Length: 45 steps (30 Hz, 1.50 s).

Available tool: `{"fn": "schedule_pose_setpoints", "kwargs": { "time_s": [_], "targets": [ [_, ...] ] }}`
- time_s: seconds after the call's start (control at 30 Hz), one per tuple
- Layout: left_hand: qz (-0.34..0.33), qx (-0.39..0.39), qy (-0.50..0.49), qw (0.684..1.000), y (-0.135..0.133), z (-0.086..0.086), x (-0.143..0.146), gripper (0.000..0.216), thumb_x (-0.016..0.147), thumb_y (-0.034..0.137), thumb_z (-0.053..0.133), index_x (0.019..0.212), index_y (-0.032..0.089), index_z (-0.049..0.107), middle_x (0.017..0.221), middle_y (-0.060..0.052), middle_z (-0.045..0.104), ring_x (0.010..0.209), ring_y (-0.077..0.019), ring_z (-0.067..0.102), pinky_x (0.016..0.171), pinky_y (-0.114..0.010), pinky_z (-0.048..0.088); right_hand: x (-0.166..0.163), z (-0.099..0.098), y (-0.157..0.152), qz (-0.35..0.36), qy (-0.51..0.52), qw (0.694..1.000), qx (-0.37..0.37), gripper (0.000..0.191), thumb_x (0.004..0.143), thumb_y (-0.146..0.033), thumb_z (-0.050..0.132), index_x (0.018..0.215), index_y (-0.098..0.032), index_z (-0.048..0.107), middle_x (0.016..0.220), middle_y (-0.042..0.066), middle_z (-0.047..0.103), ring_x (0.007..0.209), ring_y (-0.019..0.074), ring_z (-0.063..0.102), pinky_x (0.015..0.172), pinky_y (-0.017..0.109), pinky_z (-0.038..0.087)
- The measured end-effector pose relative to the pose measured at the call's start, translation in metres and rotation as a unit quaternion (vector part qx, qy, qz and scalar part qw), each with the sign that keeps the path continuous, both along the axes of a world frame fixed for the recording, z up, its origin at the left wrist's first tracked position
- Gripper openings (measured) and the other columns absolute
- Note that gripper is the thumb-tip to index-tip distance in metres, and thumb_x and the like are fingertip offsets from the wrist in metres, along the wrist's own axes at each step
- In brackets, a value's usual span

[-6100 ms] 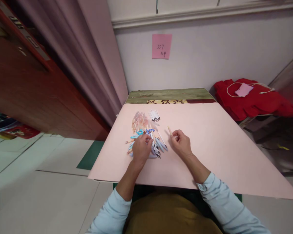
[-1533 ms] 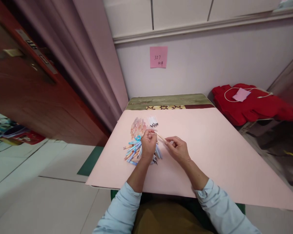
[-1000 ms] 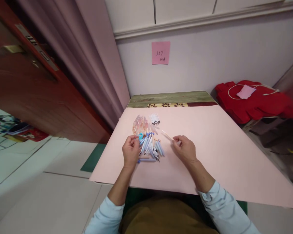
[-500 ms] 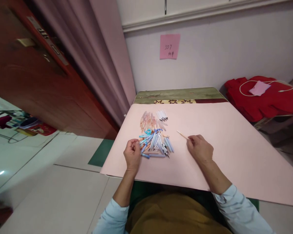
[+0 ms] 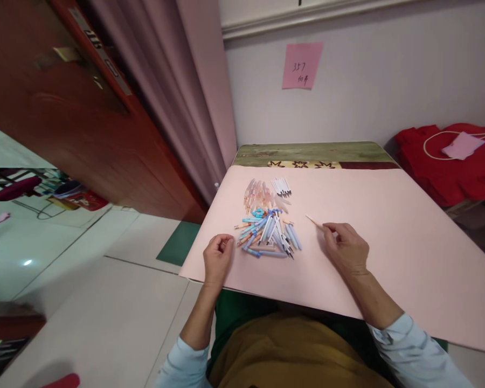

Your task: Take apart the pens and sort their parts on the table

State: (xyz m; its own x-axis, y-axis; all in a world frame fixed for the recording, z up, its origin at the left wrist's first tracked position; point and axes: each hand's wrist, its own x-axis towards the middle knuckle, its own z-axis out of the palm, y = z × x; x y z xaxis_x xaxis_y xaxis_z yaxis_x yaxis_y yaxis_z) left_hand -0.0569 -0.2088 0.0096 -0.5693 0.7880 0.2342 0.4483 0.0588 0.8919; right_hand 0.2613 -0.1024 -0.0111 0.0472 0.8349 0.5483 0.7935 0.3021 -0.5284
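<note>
My right hand rests at the right of a pile of pen parts, pinching a thin pale-orange pen piece with a whitish tip that points up and left. Just left of the pile is my left hand, fingers curled and closed against the thumb; whether anything small is in them is hidden. The pile mixes blue, white and orange barrels and tubes. Behind it lie a group of clear-and-peach pen barrels and a neat row of white refills with black ends.
Pale pink paper covers the table, whose green patterned far end shows. A pink note hangs on the wall. Red cloth with a cable lies to the right. A brown door and curtain are at left.
The view has turned a little left, so the table sits further right. My left hand has drawn slightly away from the pile. The right hand still holds the pen piece.
</note>
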Motion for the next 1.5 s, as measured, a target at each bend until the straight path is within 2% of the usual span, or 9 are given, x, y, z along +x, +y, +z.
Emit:
{"fn": "schedule_pose_setpoints", "kwargs": {
  "time_s": [0.3,0.6,0.7,0.8,0.9,0.97,1.23,1.37,1.5],
  "targets": [
    [-0.053,-0.039,0.010,0.998,0.003,0.001,0.013,0.016,0.080,0.036,0.065,0.080,0.021,0.069,0.065,0.001,0.061,0.058,-0.0133,0.051,0.058,-0.023,0.041,0.000,0.001,0.000,0.003,0.057,0.998,0.000,0.027,0.088,-0.038,0.054,0.087,-0.020,0.074,0.078,0.003,0.069,0.060,0.0138,0.056,0.062,0.027,0.042],
    [-0.008,-0.033,-0.020,0.999,0.005,0.006,0.005,0.020,0.081,0.037,0.060,0.091,0.021,0.066,0.075,-0.002,0.069,0.070,-0.0173,0.063,0.068,-0.027,0.048,0.018,0.006,0.013,-0.086,0.217,0.972,-0.010,0.034,0.090,-0.042,0.052,0.099,-0.016,0.073,0.092,0.007,0.072,0.066,0.0155,0.058,0.066,0.029,0.046],
    [0.018,-0.034,-0.039,0.999,0.005,0.008,-0.003,0.021,0.081,0.038,0.061,0.090,0.020,0.066,0.075,-0.003,0.069,0.070,-0.0174,0.063,0.066,-0.027,0.047,0.026,0.007,0.015,-0.100,0.155,0.980,-0.069,0.033,0.086,-0.046,0.056,0.094,-0.020,0.075,0.089,0.004,0.071,0.063,0.0150,0.056,0.065,0.030,0.043],
    [0.035,-0.034,-0.051,0.998,0.005,0.011,-0.009,0.021,0.080,0.037,0.062,0.089,0.018,0.065,0.074,-0.003,0.068,0.069,-0.0167,0.062,0.066,-0.027,0.047,0.022,0.009,0.012,-0.063,0.034,0.990,-0.120,0.028,0.082,-0.048,0.061,0.087,-0.025,0.076,0.091,0.002,0.070,0.072,0.0167,0.059,0.062,0.029,0.038],
    [0.043,-0.033,-0.048,0.997,0.005,0.012,-0.011,0.021,0.079,0.036,0.063,0.088,0.018,0.066,0.072,-0.002,0.067,0.066,-0.0155,0.061,0.066,-0.026,0.046,0.013,0.008,0.010,-0.027,-0.068,0.988,-0.137,0.026,0.083,-0.045,0.061,0.092,-0.026,0.076,0.095,0.004,0.069,0.083,0.0193,0.061,0.059,0.029,0.034],
    [0.037,-0.033,-0.051,0.997,0.006,0.011,-0.009,0.021,0.079,0.036,0.063,0.088,0.018,0.065,0.072,-0.002,0.067,0.066,-0.0149,0.060,0.065,-0.025,0.046,0.008,0.008,0.009,-0.026,-0.102,0.984,-0.142,0.024,0.086,-0.040,0.058,0.093,-0.025,0.075,0.095,0.004,0.069,0.082,0.0189,0.061,0.058,0.029,0.032],
    [0.000,-0.054,-0.043,0.998,0.010,0.006,0.003,0.018,0.076,0.035,0.064,0.083,0.018,0.065,0.071,0.000,0.064,0.066,-0.0136,0.056,0.067,-0.025,0.044,0.017,0.016,-0.008,-0.037,-0.063,0.980,-0.184,0.023,0.087,-0.040,0.054,0.089,-0.027,0.074,0.094,0.001,0.069,0.083,0.0182,0.062,0.059,0.028,0.034],
    [-0.022,-0.109,0.035,0.993,0.011,0.006,0.003,0.014,0.074,0.033,0.065,0.078,0.020,0.067,0.068,0.001,0.062,0.060,-0.0133,0.052,0.061,-0.025,0.041,0.019,0.012,-0.014,-0.033,-0.070,0.980,-0.184,0.026,0.086,-0.044,0.056,0.093,-0.027,0.075,0.096,0.002,0.069,0.083,0.0196,0.062,0.058,0.028,0.034],
    [-0.049,-0.142,0.130,0.980,0.014,0.004,0.004,0.008,0.074,0.027,0.063,0.078,0.021,0.067,0.077,0.000,0.064,0.063,-0.0139,0.054,0.064,-0.027,0.042,0.018,0.010,-0.013,-0.054,-0.023,0.988,-0.146,0.027,0.085,-0.045,0.057,0.095,-0.026,0.075,0.096,0.002,0.070,0.079,0.0179,0.062,0.059,0.028,0.036]
  ]
}}
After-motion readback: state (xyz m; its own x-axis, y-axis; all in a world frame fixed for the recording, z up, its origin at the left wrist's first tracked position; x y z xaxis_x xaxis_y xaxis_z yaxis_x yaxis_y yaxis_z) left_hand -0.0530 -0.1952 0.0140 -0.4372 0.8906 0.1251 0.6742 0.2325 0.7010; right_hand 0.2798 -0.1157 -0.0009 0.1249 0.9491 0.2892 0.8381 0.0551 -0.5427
